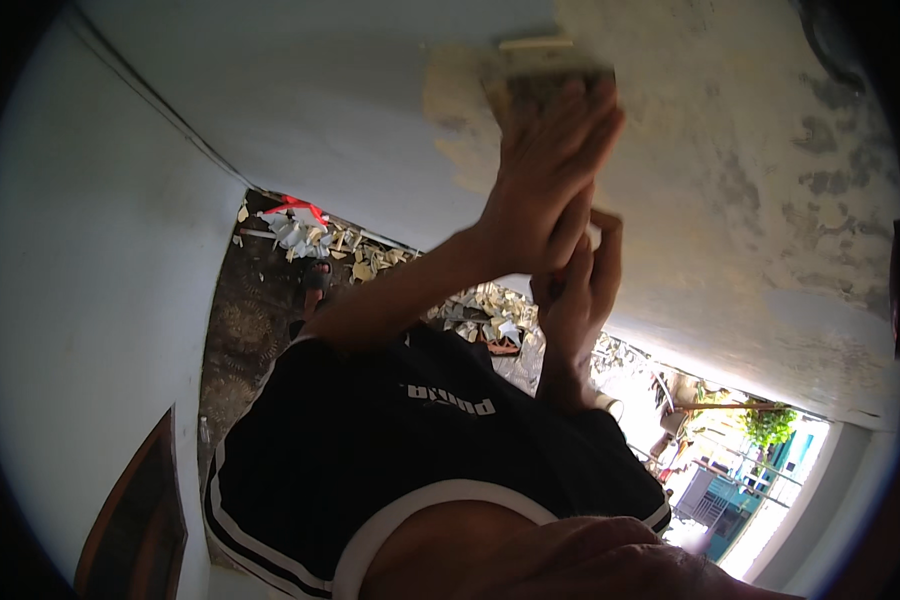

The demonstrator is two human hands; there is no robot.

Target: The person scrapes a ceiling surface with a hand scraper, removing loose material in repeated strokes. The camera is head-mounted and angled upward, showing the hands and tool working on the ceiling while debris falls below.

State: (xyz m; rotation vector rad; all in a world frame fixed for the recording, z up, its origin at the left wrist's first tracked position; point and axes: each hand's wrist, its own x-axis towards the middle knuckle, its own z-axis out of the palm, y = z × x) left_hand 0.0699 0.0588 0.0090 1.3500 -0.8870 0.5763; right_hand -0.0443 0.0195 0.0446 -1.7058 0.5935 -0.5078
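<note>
- The left hand point(545, 185) pressed flat, fingers extended, on a sanding block point(540, 85) against the stained wall point(750, 170).
- The right hand point(580, 295) sat just below, fingers curled; its hold could not be told.
- Rubble point(320, 240) lay below.

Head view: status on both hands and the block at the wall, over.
Left hand flat, pressing tan block on the patchy wall. Right hand just below, curled, grip unclear. Nothing between the block and the wall.
</note>
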